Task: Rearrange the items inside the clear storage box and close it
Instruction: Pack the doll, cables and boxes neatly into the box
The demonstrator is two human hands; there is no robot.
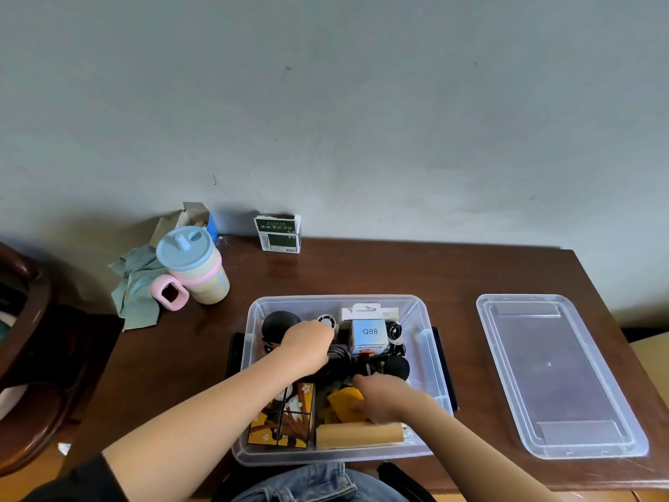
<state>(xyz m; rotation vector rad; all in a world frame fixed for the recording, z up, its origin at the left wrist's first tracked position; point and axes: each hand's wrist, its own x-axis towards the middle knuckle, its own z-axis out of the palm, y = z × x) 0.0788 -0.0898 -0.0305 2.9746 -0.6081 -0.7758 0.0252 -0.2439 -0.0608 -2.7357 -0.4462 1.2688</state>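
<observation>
Storage box (430, 360) contents partly hand-hidden

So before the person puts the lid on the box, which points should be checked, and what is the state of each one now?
1. Lid within reach, lying on the table right of the clear box: ok.
2. Left hand out of the box: not ok.
3. Right hand out of the box: not ok, at the yellow item.
4. Q88 carton below the rim: cannot tell.
5. Side latches free: cannot tell.
</observation>
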